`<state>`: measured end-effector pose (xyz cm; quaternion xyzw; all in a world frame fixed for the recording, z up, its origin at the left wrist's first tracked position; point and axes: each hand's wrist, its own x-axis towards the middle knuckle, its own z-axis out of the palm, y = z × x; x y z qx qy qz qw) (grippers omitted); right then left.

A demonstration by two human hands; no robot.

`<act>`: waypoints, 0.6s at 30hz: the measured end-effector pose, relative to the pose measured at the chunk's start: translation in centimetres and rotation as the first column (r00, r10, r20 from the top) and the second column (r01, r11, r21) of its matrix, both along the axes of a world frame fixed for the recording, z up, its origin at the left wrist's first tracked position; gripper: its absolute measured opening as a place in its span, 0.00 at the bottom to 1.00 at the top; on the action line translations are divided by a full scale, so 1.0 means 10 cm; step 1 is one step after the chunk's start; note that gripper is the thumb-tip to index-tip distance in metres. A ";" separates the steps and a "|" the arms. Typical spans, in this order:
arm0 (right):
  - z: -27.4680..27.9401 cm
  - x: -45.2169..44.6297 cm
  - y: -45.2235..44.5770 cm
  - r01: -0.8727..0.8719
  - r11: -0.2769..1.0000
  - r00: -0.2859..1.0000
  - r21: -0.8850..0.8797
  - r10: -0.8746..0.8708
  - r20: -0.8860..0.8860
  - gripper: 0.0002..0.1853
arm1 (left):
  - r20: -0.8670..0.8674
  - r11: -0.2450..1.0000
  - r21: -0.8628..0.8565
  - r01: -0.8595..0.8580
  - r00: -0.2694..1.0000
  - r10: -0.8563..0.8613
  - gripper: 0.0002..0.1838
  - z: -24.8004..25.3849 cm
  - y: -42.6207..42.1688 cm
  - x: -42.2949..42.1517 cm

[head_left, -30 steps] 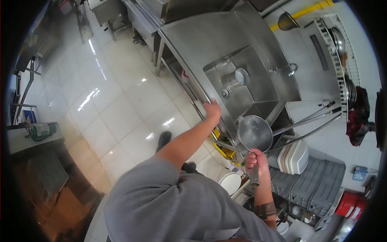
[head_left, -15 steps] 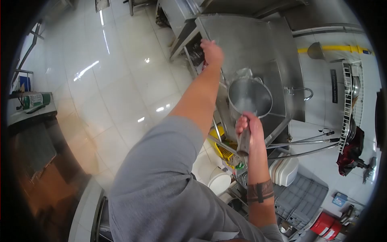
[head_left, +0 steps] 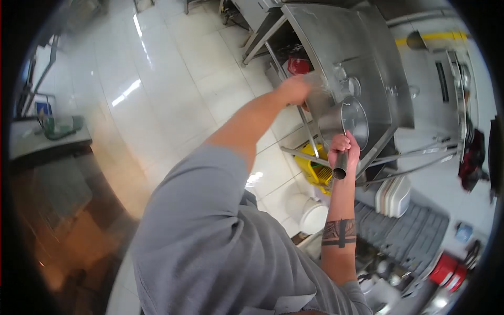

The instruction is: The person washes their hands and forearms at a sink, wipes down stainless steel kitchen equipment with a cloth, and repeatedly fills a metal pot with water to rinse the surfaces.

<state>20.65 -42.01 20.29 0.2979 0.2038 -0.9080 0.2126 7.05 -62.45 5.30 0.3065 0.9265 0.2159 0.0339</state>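
My right hand (head_left: 344,148) is closed round the hollow tubular handle of a metal saucepan (head_left: 332,124). The saucepan is tilted over the near side of a stainless steel sink (head_left: 386,68), its mouth facing right. My left hand (head_left: 295,90) is at the sink's left edge, apart from the saucepan. Motion smears its fingers, and a blurred greyish patch lies just beyond them, so I cannot tell whether it holds anything. Small shiny containers (head_left: 352,86) sit in the sink beyond the saucepan. A red object (head_left: 298,65) shows beneath the sink's left edge.
Below the sink is a yellow mop bucket (head_left: 315,169), with a white lidded bucket (head_left: 314,218) nearer me. White trays (head_left: 394,197) stand by a grey crate (head_left: 404,236) at right. Metal bars stick out from the sink. White floor tiles (head_left: 178,100) stretch left.
My left hand has moved down and right along the sink edge. The saucepan has turned, showing more of its outer wall. The view has shifted too.
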 end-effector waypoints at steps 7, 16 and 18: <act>-0.64 1.45 0.18 0.168 0.973 0.937 0.158 -0.207 0.282 0.14 | 0.367 0.831 -0.399 -0.387 0.763 0.531 0.17 -1.24 -2.41 1.52; -0.86 1.09 -0.48 -0.059 0.949 0.981 0.309 -0.002 0.194 0.12 | 0.385 0.827 -0.358 -0.433 0.739 0.553 0.20 -1.26 -4.09 2.06; -0.64 0.79 -0.69 -0.059 0.958 0.980 0.280 0.002 0.199 0.10 | 0.387 0.867 -0.320 -0.382 0.782 0.488 0.21 -0.86 -4.06 2.13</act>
